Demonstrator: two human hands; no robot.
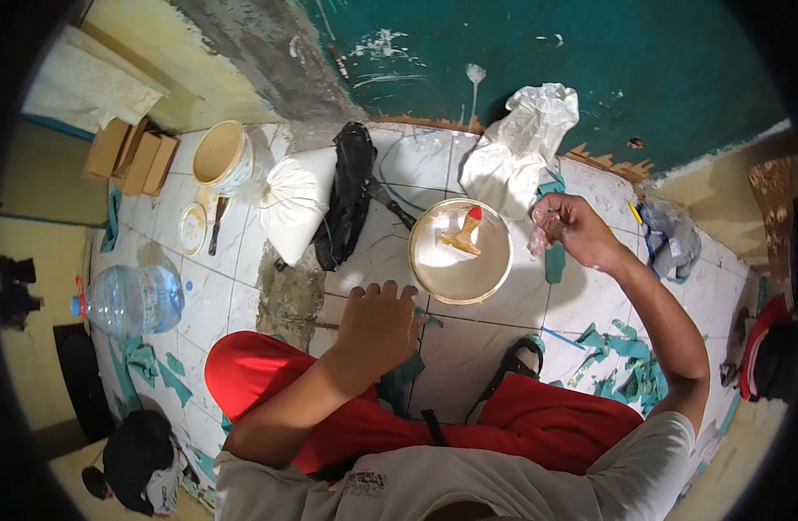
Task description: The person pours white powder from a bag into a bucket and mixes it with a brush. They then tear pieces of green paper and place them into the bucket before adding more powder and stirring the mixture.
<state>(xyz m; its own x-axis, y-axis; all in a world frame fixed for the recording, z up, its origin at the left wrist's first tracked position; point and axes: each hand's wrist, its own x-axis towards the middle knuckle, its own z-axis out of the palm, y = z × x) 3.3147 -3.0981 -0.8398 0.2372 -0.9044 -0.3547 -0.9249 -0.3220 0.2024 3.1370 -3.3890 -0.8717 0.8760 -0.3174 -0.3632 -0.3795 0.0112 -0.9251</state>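
A white bucket [422, 280] stands on the tiles between my hands. Inside it rests a paintbrush [460, 240] with a red-tipped handle, on pale white material. My left hand [383, 323] is above my red-clothed knee, left of the bucket, its fingers slightly apart and nothing visible in them. To the bucket's right, my right hand [577, 233] is raised with its fingers curled together and white smears on them. Whether it pinches something small I cannot make out. Just beyond it lies a crumpled white sack [512, 156].
A full white bag [299, 200] and a black bag [348, 191] lie left of the bucket. Farther left are another bucket [221, 156], a lid [192, 228] and a large water bottle [138, 301]. Green paint scraps [620, 352] litter the floor at right.
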